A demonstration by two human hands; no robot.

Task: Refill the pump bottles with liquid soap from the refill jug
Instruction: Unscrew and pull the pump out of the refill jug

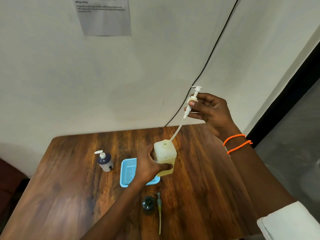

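White plastic pump head (194, 97) is pinched in the right hand (213, 111), its tube reaching down to the square bottle's (165, 155) open neck. Left hand (149, 166) grips that bottle above the blue tray (127, 172) on the wooden table (69, 187).

I see bare table (199, 179) right of the white square bottle (165, 153). To its left, the blue tray (124, 172) and the dark pump bottle (105, 161) obstruct passage. Near me, an open dark bottle (148, 204) and a loose pump (159, 210) lie side by side. A black cable (213, 49) crosses the wall behind.
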